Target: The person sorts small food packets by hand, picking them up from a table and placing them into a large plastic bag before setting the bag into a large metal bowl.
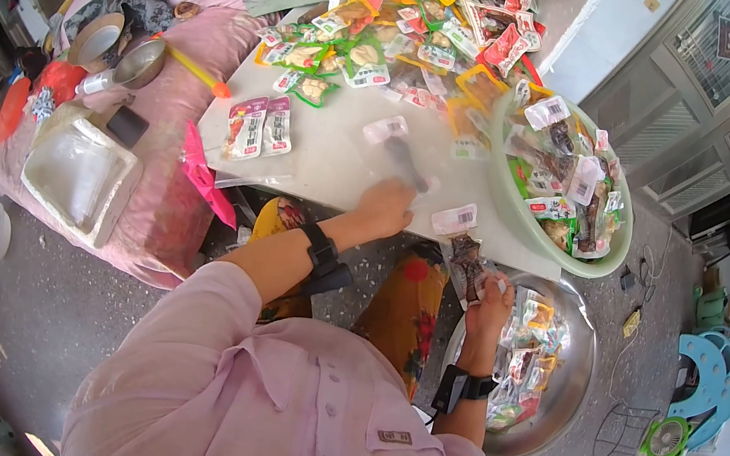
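Note:
My left hand [387, 209] is at the table's front edge, its fingers curled at the lower end of a clear packet [406, 160] with a white label and a dark item inside. That packet is blurred. Lower right, my right hand [491, 303] grips another clear packet [467, 261] holding a dark brown item, its label end resting near the table edge. Two white-and-purple pouches [261, 127] lie side by side at the table's left. A green tub [617, 254] full of mixed packets stands on the right.
A white foam box [575, 18] spills packets onto the table [328, 160]. Below the tub, a metal basin [571, 385] holds more packets. A pink-covered bed [162, 215] at left carries pans and a foam tray [104, 220]. A green fan [666, 438] stands at right.

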### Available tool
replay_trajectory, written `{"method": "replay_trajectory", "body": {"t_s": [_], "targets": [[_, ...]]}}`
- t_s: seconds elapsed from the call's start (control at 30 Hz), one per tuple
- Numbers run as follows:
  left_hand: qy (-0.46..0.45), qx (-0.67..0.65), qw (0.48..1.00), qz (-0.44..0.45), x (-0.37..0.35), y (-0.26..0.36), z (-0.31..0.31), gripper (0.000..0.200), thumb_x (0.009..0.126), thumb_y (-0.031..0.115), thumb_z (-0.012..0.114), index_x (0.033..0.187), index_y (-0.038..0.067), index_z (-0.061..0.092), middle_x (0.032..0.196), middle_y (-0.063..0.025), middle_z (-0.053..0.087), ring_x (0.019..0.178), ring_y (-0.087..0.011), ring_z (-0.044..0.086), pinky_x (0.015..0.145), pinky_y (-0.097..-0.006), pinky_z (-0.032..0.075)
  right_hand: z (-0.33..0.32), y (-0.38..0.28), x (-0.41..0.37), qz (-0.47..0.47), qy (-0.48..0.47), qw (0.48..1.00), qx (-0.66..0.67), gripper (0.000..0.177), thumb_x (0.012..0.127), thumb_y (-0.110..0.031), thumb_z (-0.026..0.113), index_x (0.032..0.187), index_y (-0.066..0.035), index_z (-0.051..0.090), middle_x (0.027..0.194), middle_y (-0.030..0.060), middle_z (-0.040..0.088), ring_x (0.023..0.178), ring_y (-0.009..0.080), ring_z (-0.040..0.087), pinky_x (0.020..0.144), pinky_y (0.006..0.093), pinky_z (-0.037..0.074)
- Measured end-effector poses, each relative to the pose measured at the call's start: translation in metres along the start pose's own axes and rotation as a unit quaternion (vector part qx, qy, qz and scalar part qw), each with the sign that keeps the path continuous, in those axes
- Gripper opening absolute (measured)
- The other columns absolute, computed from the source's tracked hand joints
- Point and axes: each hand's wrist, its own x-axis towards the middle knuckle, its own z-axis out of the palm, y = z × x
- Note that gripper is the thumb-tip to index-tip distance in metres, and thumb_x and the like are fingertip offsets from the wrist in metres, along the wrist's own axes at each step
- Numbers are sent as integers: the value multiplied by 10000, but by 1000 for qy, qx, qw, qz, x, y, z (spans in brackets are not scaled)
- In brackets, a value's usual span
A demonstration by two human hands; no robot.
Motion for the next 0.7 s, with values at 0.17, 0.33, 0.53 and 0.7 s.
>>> {"method": "replay_trajectory", "body": {"t_s": [0.17, 0.33, 0.53, 0.7], "targets": [[8, -31, 999, -10, 3, -4, 7, 141, 710, 155, 471, 760, 27, 505, 780, -170, 490, 716, -332, 508, 632, -407, 422, 10, 1, -2, 12, -8, 999, 34, 199, 764, -14, 472, 953, -50, 424, 830, 79, 529, 731, 179, 525, 608, 322, 457], [20, -40, 999, -7, 3, -2, 7, 126, 717, 141, 457, 751, 27, 498, 753, -170, 496, 684, -335, 510, 611, -417, 418, 18, 12, 7, 16, -52, 998, 44, 190, 755, 14, 467, 936, -30, 429, 822, 92, 526, 743, 174, 518, 643, 307, 447], [30, -3, 998, 53, -2, 13, -7, 107, 698, 142, 484, 749, 48, 491, 719, -143, 493, 632, -314, 522, 556, -408, 425, 44, 13, 23, 68, -92, 993, 13, 202, 744, 14, 480, 937, -19, 430, 789, 99, 521, 726, 190, 526, 610, 324, 459], [53, -5, 995, 86, -7, 25, -4, 108, 689, 138, 495, 759, 56, 495, 710, -123, 497, 616, -300, 531, 530, -398, 432, 78, 18, 42, 146, -140, 979, -10, 230, 743, -1, 486, 961, -18, 416, 799, 95, 508, 701, 200, 531, 589, 337, 467]]}}
